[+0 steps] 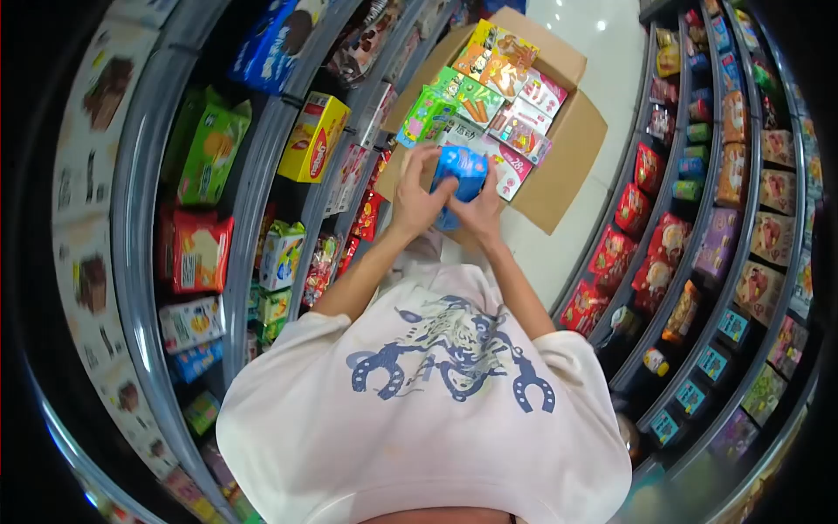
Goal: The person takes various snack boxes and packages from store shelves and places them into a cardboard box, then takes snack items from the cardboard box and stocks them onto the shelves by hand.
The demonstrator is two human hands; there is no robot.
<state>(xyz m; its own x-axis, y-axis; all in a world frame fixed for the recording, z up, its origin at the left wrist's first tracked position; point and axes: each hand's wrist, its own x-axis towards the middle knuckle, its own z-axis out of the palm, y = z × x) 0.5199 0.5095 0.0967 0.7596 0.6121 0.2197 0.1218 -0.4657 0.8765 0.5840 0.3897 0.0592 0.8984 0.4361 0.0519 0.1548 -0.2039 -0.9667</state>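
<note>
A blue snack packet [463,166] is held between my two hands, in front of my chest. My left hand [421,194] grips its left side, thumb across the front. On the other side my right hand [482,208] is closed around the right edge and lower part. The fine print on the packet is too small to read. Just beyond my hands stands an open cardboard box [572,148] with several snack boxes and packets inside. Among these are a green packet [428,113], a green biscuit box [474,100] and a white-and-pink box [513,170].
Shelves line both sides of the aisle. On the left are a yellow box [316,138], a green packet of biscuits [212,148] and a red packet [199,251]. Red bags [633,205] and other snacks fill the right shelves. Pale floor [602,61] shows beside the box.
</note>
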